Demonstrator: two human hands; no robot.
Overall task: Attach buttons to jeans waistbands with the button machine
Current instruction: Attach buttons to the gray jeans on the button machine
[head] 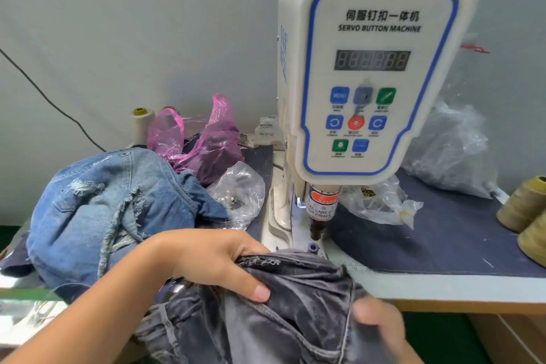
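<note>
A white servo button machine [369,74] stands on the table, its dark punch head [317,224] hanging just above the base. Grey jeans [295,304] lie bunched at the table's front edge, with the frayed waistband up close to the punch. My left hand [212,263] grips the waistband's left part, thumb on top of the cloth. My right hand [381,322] is blurred at the lower right and holds the grey denim from the right side. A clear bag of buttons [239,195] lies left of the machine.
A pile of blue ripped jeans [112,210] fills the left of the table. Behind it are a pink plastic bag [198,142] and a cream thread cone [141,124]. Clear bags [449,145] and olive thread cones [523,204] sit to the right on the dark cloth [443,245].
</note>
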